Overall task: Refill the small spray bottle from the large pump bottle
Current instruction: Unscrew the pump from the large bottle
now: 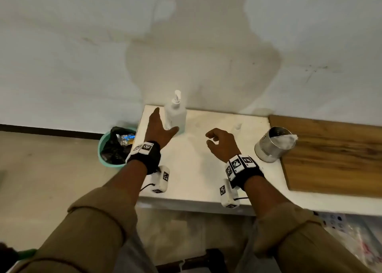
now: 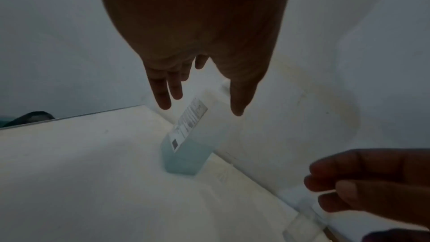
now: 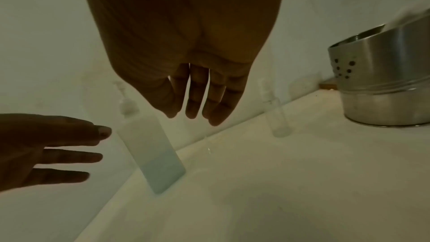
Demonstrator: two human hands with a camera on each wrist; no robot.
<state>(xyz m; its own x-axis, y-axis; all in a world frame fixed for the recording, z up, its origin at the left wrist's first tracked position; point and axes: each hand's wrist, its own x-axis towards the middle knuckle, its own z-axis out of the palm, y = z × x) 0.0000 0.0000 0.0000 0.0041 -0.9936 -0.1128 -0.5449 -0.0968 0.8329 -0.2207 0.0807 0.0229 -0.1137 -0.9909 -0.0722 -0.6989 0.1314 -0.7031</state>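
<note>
Small clear plastic spray bottle (image 3: 277, 115): upright at the back of the white tabletop (image 1: 192, 169), near the wall, beyond and to the right of the right hand (image 1: 222, 143); apart from it.
Large white pump bottle (image 1: 175, 115) with blue liquid low in its base: upright at the back left, just beside the left hand (image 1: 158, 129); contact cannot be told.
Left hand: fingers straight, thumb spread toward the pump bottle, holding nothing.
Right hand: fingers loosely curled, holding nothing, above the tabletop.
Steel perforated canister (image 1: 272, 144): right of the spray bottle, at the wooden board (image 1: 334, 157) edge.
Teal bin (image 1: 113, 146): on the floor, left of the table.
</note>
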